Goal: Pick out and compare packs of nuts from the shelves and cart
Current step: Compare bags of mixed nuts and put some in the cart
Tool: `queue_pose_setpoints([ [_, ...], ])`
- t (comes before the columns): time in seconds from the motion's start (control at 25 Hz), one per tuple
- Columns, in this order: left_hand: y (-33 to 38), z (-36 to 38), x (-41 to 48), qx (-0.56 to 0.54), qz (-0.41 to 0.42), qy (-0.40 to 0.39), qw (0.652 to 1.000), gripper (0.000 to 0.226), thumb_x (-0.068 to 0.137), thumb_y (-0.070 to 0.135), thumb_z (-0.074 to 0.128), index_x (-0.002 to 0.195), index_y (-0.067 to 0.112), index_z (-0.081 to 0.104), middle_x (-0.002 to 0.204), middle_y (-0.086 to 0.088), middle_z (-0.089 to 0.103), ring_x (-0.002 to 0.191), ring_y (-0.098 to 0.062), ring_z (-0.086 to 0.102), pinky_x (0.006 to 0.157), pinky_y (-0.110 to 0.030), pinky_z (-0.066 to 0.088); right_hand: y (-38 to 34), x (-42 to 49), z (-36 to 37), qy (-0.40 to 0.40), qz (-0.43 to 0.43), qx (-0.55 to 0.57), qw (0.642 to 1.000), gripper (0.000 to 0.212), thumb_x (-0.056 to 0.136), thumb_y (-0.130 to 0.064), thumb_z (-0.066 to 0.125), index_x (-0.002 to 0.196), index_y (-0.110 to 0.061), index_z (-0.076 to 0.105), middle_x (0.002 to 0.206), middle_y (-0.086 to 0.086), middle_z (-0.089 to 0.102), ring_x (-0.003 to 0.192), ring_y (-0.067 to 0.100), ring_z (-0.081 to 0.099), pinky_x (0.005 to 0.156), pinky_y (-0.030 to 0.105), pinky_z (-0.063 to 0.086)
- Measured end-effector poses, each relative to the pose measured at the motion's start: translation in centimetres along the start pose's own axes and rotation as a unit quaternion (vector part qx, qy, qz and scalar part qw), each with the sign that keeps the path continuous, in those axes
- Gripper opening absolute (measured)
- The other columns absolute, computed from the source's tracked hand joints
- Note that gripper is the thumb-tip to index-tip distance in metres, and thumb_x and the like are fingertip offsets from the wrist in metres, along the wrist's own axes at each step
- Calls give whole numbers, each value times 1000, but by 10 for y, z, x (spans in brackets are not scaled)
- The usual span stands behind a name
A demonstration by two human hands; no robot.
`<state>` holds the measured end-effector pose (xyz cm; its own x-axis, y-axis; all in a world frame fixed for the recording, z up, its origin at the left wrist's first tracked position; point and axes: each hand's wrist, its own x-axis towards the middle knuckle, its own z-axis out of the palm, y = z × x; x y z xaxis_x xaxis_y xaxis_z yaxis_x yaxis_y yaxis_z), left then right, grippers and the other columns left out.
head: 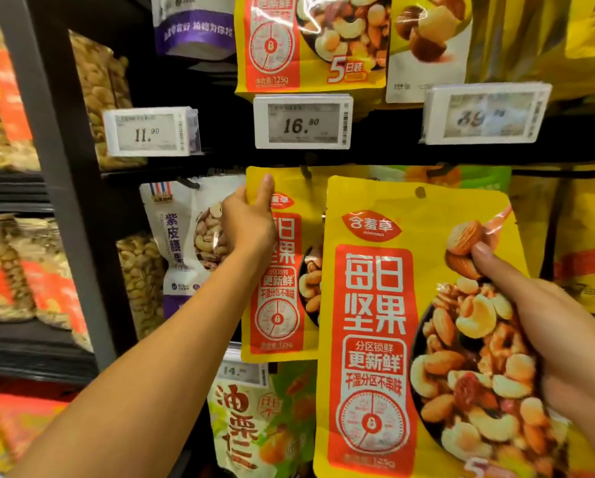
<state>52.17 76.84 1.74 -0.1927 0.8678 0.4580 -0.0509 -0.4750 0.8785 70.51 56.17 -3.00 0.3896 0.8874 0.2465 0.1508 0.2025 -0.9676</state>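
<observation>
Held pack (385,305) of mixed nuts, yellow with a red panel, is carried below and to the right of the 16.80 price tag (303,121). It is pinched at its right edge by the right hand (561,339). The thumb is pressed flat on the front print. The other fingers are hidden behind, so their lie cannot be told.

Hanging pack (282,288), same design, is seen directly below the price tag at a peg hook. Its upper left edge is pinched by the left hand (247,229), thumb laid up the front, remaining fingers tucked behind.

Handling, as judged: a light, soft film pouch, glossy and likely slick, with loose contents that could be crushed. A side seam or the flat top strip by the hang hole is best taken, not the bulging middle. The hanging pack would need to be slid forward off its hook, not tugged down.

Counts:
- Three packs plainly of this design: one held, one hanging, one upper pack (282,46) above the price tag.
- Yellow packs farther right are too blurred to class.
- One cashew pouch (182,236) lies below and left of the tag.
- One chestnut pouch (254,426) lies well below it.
</observation>
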Motion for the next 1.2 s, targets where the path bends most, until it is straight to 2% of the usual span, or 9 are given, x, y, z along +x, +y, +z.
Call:
queue_pose_setpoints([
  [0.12,-5,1,4,107,39,-1,993,37,93,41,52,101,6,57,96,-3,66,91,-25,63,79,-31,49,-9,3,12,0,36,63,997,48,61,-58,69,85,-17,75,76,8,75,68,25,73,54,32,57],
  [0.2,6,-15,-4,164,150,20,975,36,91,31,57,114,5,50,100,4,53,96,-16,57,73,-15,38,-16,4,23,8,31,79,996,44,57,-58,69,79,-20,76,78,9,75,71,23,73,52,30,56],
  [0.28,16,-35,-14,149,210,65,964,30,91,29,57,113,9,52,100,6,49,91,-8,51,75,-14,39,-24,9,31,11,21,83,996,41,60,-57,68,78,-21,76,78,8,75,72,22,73,53,28,56],
  [0.32,20,-45,-22,79,177,32,981,25,92,35,54,104,13,57,92,7,55,84,-6,54,72,-17,43,-26,12,36,12,15,77,997,41,62,-56,68,78,-19,76,77,7,75,72,21,73,54,28,56],
  [0.4,29,-59,-45,-86,-6,-147,985,42,85,56,47,94,19,64,82,5,69,75,-7,65,65,-21,51,-26,19,51,7,14,66,998,48,63,-55,68,84,-12,74,79,6,76,75,22,73,65,32,58],
  [0.48,27,-68,-61,-62,-67,-244,965,47,75,62,51,97,23,67,87,7,74,79,-6,70,67,-22,54,-22,28,69,0,22,59,998,50,68,-54,67,92,-10,71,81,7,76,77,23,73,76,38,57],
  [0.6,17,-69,-64,-41,-22,-149,988,22,88,39,56,90,18,62,69,4,72,58,-7,68,49,-19,52,-17,38,92,-13,24,21,999,37,77,-48,65,93,-15,69,85,3,75,83,20,71,84,40,55],
  [0.72,13,-63,-52,-53,-15,-130,990,18,92,30,54,90,13,59,64,1,68,51,-9,65,48,-22,53,-23,51,103,31,-48,14,998,18,85,-34,61,79,-20,70,81,2,75,81,18,70,82,42,53],
  [1.2,13,-48,-26,-60,26,-100,993,21,90,35,58,82,16,59,64,3,70,58,-12,69,52,-24,55,-33,86,110,76,-118,43,989,30,90,-42,56,79,-18,70,88,9,74,90,29,68,90,52,50],
])
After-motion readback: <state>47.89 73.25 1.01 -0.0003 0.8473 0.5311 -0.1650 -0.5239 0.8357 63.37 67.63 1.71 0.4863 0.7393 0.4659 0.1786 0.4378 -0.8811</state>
